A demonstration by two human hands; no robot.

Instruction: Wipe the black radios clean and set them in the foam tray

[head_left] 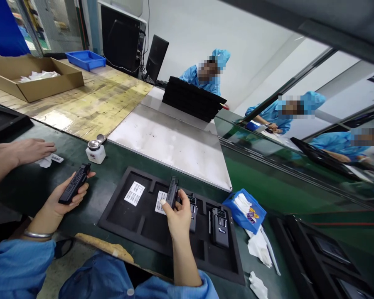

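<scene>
My left hand (57,199) grips a black handheld radio (75,182), tilted with its side buttons showing, at the left of the foam tray. Above the tray, my right hand (179,216) has its thumb and fingers closed round another black handheld radio (172,192). The black foam tray (112,216) lies on the dark green bench. Two sheets of barcode labels, one a white label sheet (134,193), rest in its left part. A further radio (220,232) lies in the right compartment, and one more is partly hidden behind my right hand.
A co-worker's hand (28,150) is at the left, near a small barcode label (56,158). A white bottle with a metal lid (95,153) stands behind my left hand. A blue bin (252,222) with white cloths sits right of the tray. Stacked black trays (190,97) stand farther back.
</scene>
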